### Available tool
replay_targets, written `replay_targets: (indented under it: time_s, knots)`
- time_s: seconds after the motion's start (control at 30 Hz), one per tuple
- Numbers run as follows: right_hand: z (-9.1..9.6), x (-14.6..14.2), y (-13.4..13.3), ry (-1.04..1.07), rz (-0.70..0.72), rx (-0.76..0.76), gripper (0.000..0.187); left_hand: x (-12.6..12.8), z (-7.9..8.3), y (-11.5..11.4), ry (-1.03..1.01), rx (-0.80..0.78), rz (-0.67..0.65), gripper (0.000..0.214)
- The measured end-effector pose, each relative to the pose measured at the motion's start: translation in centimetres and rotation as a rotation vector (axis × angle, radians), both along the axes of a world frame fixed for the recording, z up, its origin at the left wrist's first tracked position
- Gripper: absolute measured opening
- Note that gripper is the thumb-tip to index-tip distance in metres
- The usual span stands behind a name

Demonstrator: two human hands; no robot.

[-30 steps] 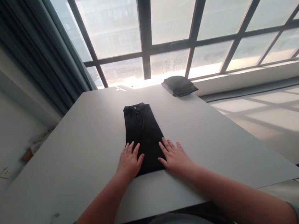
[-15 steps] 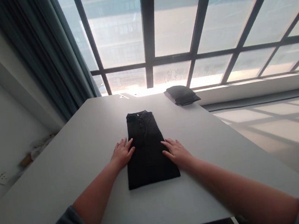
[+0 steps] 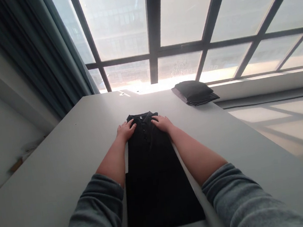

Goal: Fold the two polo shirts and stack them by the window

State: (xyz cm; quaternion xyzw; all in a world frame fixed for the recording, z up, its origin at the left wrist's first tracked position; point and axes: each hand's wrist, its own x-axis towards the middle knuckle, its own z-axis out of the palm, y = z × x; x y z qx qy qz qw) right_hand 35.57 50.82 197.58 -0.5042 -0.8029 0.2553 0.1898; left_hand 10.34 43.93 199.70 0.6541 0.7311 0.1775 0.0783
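A black polo shirt (image 3: pixel 155 185), folded into a long panel, lies flat with its collar away from me and its hem close to me. Its button placket runs down from the collar, where a small pale label shows. My left hand (image 3: pixel 125 131) rests on the shirt's upper left corner beside the collar, fingers apart. On the upper right corner lies my right hand (image 3: pixel 163 123), its fingers stretched over the cloth near the collar. Both hands look open, pressing lightly on the fabric.
The shirt lies on a white table (image 3: pixel 88 134). At the table's far right edge sits a stack of folded dark garments (image 3: pixel 194 91). Large windows (image 3: pixel 120 26) stand behind, with a grey-blue curtain (image 3: pixel 61 58) at the left. Sunlit floor (image 3: pixel 290 120) shows on the right.
Both hands have moved forward from the shirt's middle sides to its collar corners. The view has come closer; the shirt now fills more of it and reaches nearer to me.
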Motion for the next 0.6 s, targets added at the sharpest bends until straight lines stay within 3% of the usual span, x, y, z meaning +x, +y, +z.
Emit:
replay_targets:
  time_s: [0.07,0.17,0.23,0.33,0.5,0.6]
  knots:
    - [-0.5,-0.4,1.7,0.07,0.004,-0.001,0.051,-0.7,-0.3,1.2,-0.041,0.027,-0.036,0.054]
    - [-1.3,-0.3,3.0,0.404,-0.006,-0.029,0.046,-1.3,-0.7,2.1,-0.274,0.18,-0.099,0.05]
    - [-1.3,-0.1,2.8,0.685,-0.023,-0.077,0.045,-1.4,-0.9,2.1,-0.491,0.319,-0.138,0.044]
    - [-0.2,0.3,1.7,0.904,-0.036,-0.142,0.049,-0.9,-0.5,1.6,-0.745,0.439,-0.153,0.046]
    - [2.5,1.1,-1.3,1.03,-0.032,-0.018,0.043,-0.1,1.9,-0.9,-1.037,0.455,-0.182,0.085]
    - [3.2,2.9,-4.1,0.99,0.043,0.025,0.059,-0.4,3.3,-4.1,-0.951,0.345,-0.324,0.078]
